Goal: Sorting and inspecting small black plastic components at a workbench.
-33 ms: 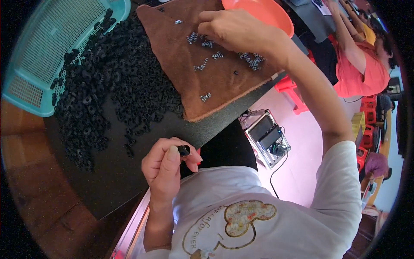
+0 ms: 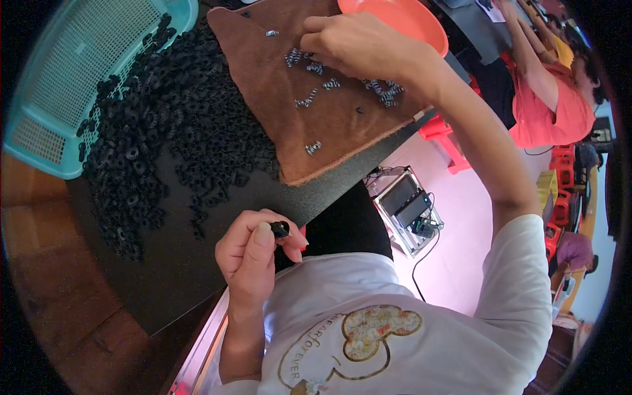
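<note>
My left hand [image 2: 249,253] is closed near my body, pinching a small black plastic part [image 2: 280,229] between thumb and fingers. Out over a brown cloth [image 2: 257,59], my right hand [image 2: 359,46] reaches with its fingers curled down among small metal coil springs [image 2: 293,58]. Its fingertips are partly hidden, so what they grip, if anything, cannot be made out. More springs lie in little clusters, one group [image 2: 385,93] beneath my right wrist and another [image 2: 313,147] by the cloth's near edge. A large heap of black plastic parts [image 2: 217,118] covers the table left of the cloth.
A teal mesh basket [image 2: 39,155] lies tipped at the far left, against the heap. Beyond my right hand is an orange-red plate [image 2: 421,29]. A case with electronics [image 2: 405,210] and a red stool [image 2: 447,141] stand right of the table [image 2: 178,283]. Another person [image 2: 550,108] sits at the far right.
</note>
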The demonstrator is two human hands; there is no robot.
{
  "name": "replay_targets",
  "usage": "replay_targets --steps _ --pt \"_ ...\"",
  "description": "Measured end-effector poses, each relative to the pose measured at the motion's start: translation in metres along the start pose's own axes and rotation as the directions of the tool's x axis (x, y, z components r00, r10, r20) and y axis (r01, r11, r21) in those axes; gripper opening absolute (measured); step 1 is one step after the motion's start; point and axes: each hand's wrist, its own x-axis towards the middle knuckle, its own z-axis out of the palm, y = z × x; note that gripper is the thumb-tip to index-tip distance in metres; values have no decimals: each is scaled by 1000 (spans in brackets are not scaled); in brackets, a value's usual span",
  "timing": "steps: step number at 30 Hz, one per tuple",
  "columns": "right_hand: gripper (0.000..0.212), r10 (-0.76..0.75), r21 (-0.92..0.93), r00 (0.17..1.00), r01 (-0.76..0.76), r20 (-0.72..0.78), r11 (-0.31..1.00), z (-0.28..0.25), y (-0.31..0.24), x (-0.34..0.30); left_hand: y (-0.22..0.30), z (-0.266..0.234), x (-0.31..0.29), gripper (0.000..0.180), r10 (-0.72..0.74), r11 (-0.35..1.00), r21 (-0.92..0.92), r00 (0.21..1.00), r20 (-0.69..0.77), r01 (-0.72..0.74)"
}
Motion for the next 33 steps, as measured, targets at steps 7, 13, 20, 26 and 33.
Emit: replay_targets --steps 7,13,20,26,33 --pt "21 24 49 997 -21 -78 999 5 -3 1 -3 -3 0 28 16 1000 -17 1000 -13 -16" --pt "23 23 263 967 46 -255 964 -1 -13 -16 -2 0 -2 28 -3 996 -92 996 -94 -5" --pt "16 267 901 955 -1 -128 434 -20 -103 -41 -4 -4 0 27 25 977 -210 995 -98 -45" --pt "14 284 985 955 37 -84 167 -16 -147 -39 -3 2 1 29 6 977 -211 990 -142 -36" --pt "10 220 893 923 210 -315 397 -6 -160 -34 -1 0 -2 31 -18 956 -292 986 -169 -32"
